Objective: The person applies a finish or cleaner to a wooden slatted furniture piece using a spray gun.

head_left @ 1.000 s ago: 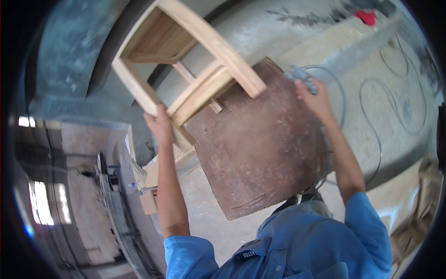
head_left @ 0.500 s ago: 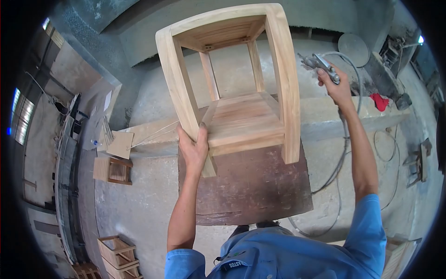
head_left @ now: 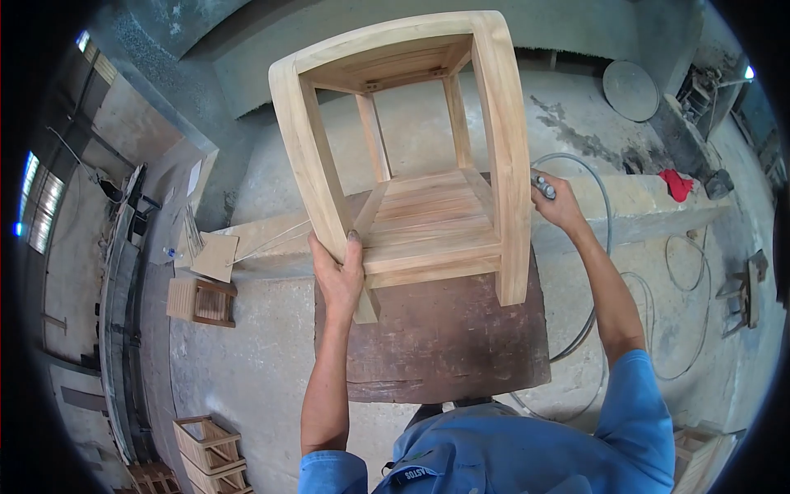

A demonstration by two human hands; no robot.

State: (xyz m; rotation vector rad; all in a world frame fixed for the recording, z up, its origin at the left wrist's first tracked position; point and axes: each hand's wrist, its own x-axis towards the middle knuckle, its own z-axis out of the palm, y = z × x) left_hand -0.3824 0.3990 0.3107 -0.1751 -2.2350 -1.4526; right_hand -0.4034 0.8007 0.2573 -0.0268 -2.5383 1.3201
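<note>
The left hand [head_left: 337,270] pinches the lower part of the near left post of a wooden furniture frame [head_left: 434,263], its digits on either side of the wood. Just above and to the right of that grip is a slatted panel [head_left: 436,210]; a second slatted panel lies farther up, under the curved top rail [head_left: 387,39]. The right hand [head_left: 559,204], just beside the near right post, has its fingers curled around a spray gun [head_left: 543,188], which is partly hidden behind that post. A grey hose [head_left: 607,206] loops to the right of this hand.

Below both grips is a brown board [head_left: 444,350]; whether the frame touches it, I cannot tell. Well right of the right hand, a red cloth [head_left: 676,186] lies on a concrete ledge [head_left: 642,221]. Left of the left hand are a flat tan sheet [head_left: 216,257] and a small slatted wooden piece [head_left: 200,301].
</note>
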